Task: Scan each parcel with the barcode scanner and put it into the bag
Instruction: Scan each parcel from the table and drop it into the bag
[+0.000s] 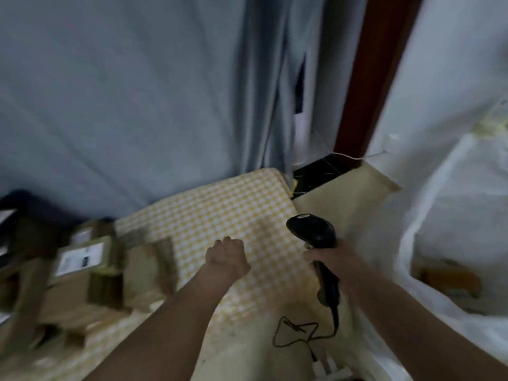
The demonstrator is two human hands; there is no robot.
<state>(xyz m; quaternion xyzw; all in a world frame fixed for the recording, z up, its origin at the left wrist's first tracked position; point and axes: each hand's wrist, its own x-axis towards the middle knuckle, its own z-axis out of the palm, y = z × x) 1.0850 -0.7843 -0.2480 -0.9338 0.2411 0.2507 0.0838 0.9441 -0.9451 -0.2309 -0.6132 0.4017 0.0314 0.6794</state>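
Left of the empty, curled left hand (228, 255) lie brown cardboard parcels (82, 266); the right hand (328, 258) grips the black handheld barcode scanner (316, 237). Best pick a parcel label-up.

In front of me a table under a yellow-and-white checked cloth (220, 204), blurred brown cardboard parcels (82, 270) heaped on its left side, one with a white label facing up, a thin black cable (297, 334) looped near its front edge
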